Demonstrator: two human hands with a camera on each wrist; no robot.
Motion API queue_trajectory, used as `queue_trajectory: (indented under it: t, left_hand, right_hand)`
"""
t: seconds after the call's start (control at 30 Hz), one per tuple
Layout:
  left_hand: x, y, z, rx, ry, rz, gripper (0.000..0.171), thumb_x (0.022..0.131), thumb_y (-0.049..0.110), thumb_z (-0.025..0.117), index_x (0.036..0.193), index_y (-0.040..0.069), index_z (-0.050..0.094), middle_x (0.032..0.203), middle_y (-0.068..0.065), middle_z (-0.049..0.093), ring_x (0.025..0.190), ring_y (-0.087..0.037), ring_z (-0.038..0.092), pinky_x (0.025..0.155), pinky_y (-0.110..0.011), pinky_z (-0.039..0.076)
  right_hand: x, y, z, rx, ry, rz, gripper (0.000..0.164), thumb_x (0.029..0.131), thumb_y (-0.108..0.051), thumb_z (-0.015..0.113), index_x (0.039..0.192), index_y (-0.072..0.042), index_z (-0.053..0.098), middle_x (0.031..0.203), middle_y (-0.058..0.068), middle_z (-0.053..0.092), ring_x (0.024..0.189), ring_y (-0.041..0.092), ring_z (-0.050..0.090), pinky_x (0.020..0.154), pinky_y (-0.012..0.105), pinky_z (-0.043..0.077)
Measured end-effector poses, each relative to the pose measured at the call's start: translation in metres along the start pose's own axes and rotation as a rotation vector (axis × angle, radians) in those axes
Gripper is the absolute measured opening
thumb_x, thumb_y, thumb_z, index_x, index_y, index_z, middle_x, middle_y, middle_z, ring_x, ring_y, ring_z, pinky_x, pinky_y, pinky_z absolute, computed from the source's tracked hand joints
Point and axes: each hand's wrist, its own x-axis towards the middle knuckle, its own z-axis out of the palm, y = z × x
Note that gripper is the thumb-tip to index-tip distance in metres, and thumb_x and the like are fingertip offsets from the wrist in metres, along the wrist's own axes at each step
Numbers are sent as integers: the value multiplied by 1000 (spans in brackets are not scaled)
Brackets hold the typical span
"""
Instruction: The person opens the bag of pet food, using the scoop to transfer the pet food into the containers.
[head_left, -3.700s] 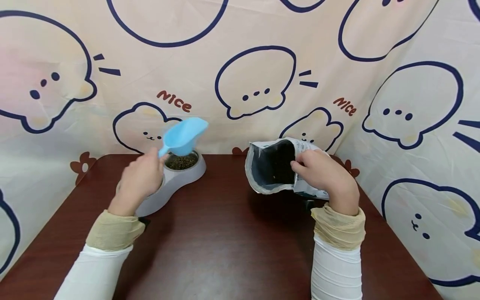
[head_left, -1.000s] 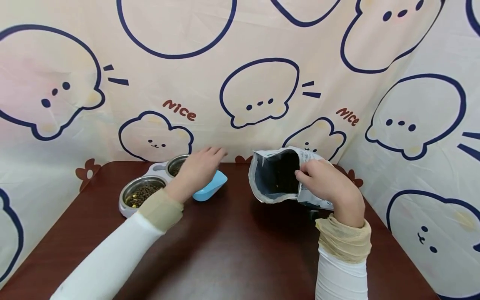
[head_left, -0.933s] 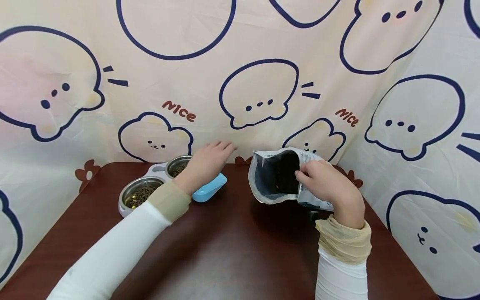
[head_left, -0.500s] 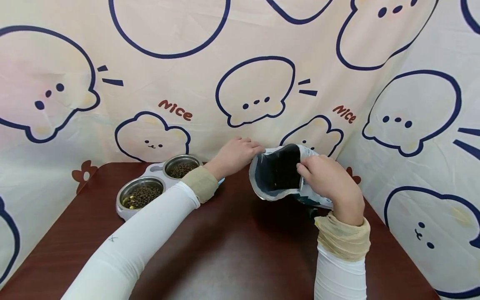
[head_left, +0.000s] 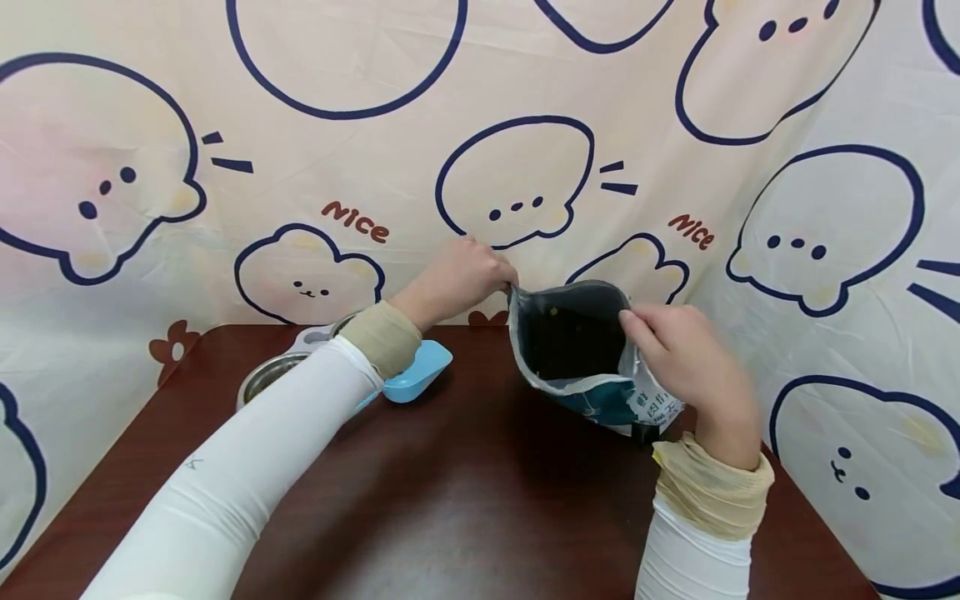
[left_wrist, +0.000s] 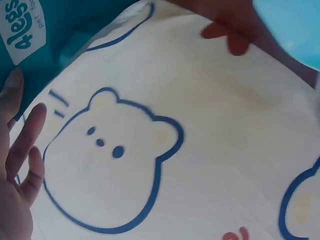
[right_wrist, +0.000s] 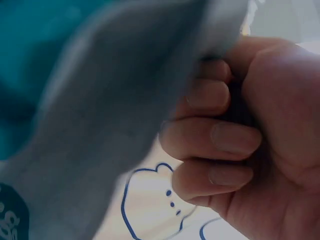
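Note:
A teal and white pet food bag (head_left: 600, 398) is held with its mouth wide, dark inside with a few pale bits. My left hand (head_left: 463, 279) pinches the left corner of its rim. The opposite edge is gripped by my right hand (head_left: 686, 350), thumb over the rim. In the left wrist view, the left hand (left_wrist: 20, 155) lies against the printed bag (left_wrist: 60, 40), its other fingers loosely bent. The right wrist view shows curled fingers (right_wrist: 215, 137) beside the blurred bag (right_wrist: 100, 115). A light blue scoop (head_left: 420, 372) rests on the table, its handle partly behind my left forearm.
A double pet bowl stand (head_left: 309, 337) with steel bowls (head_left: 262, 375) stands at the back left, largely covered by my left arm. A patterned cloth (head_left: 405, 175) hangs behind the brown table (head_left: 465, 500). A small black object (head_left: 645, 432) sits under the bag's right side.
Earlier my left hand held the scoop above the bowls; the scoop now lies on the table. That hand moved right and took the bag's left corner. The bag's mouth has turned more upward.

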Motion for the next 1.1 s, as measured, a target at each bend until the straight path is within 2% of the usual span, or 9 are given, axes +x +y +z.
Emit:
queue_trajectory:
  t: [0.17, 0.3, 0.37, 0.43, 0.5, 0.57, 0.67, 0.8, 1.1]
  left_hand:
    - [17, -7, -20, -122, -44, -39, 13, 103, 22, 76, 109, 16, 86, 105, -3, 86, 94, -22, 79, 90, -38, 62]
    - [28, -15, -29, -190, -101, -117, 16, 104, 23, 75, 113, 15, 85, 110, -6, 85, 98, -24, 78, 92, -37, 63]
    - [33, -20, -30, -209, -122, -167, 17, 104, 23, 75, 115, 15, 84, 113, -7, 84, 100, -24, 77, 92, -38, 63]
    - [38, -24, -29, -223, -142, -215, 18, 105, 24, 74, 118, 16, 83, 115, -7, 84, 102, -25, 75, 94, -38, 62]
    - [44, -25, -26, -228, -152, -254, 19, 105, 24, 73, 119, 16, 82, 116, -7, 83, 104, -25, 73, 96, -39, 61]
    - [50, -24, -23, -214, -158, -281, 20, 106, 25, 72, 121, 16, 81, 118, -6, 82, 104, -26, 72, 96, -39, 60]
    - [57, -23, -20, -168, -161, -311, 21, 107, 27, 71, 122, 16, 80, 118, -7, 82, 103, -26, 71, 93, -40, 61]
    - [59, -26, -18, -108, -163, -327, 22, 107, 27, 70, 122, 14, 80, 117, -8, 81, 101, -26, 72, 90, -40, 61]
    - [65, -35, -6, 122, -134, -256, 23, 106, 27, 71, 126, 17, 80, 118, -7, 83, 104, -30, 70, 89, -43, 54]
  right_hand:
    - [-8, 8, -5, 85, 184, 31, 28, 115, -22, 51, 100, -3, 66, 74, 7, 51, 71, 17, 50, 61, 23, 42]
    - [-11, 14, -8, 240, 202, 105, 36, 111, -28, 62, 137, -3, 58, 122, 18, 67, 107, 23, 59, 83, 14, 47]
    - [-11, 16, -10, 263, 154, 150, 61, 103, -30, 75, 152, -7, 49, 146, 21, 63, 124, 32, 62, 97, 24, 57]
    - [-8, 21, -9, 250, 122, 175, 77, 95, -31, 85, 159, -10, 46, 152, 23, 62, 130, 41, 64, 102, 42, 63]
    - [-4, 26, -7, 199, 140, 184, 76, 91, -30, 90, 154, -8, 55, 144, 26, 68, 121, 45, 70, 95, 39, 65]
    - [-2, 32, -5, 164, 197, 184, 60, 92, -26, 89, 143, -3, 67, 127, 27, 75, 102, 41, 73, 84, 23, 64]
    - [-2, 36, -4, 112, 283, 193, 39, 94, -21, 87, 124, 2, 78, 96, 25, 76, 78, 26, 65, 65, 3, 44]
    - [-4, 37, -5, 73, 342, 224, 32, 97, -21, 84, 117, 4, 81, 73, 18, 66, 62, 14, 50, 53, 13, 41]
    - [-6, 34, -3, 18, 432, 133, 25, 96, -17, 85, 108, 5, 83, 71, 23, 71, 51, 13, 49, 49, 15, 37]
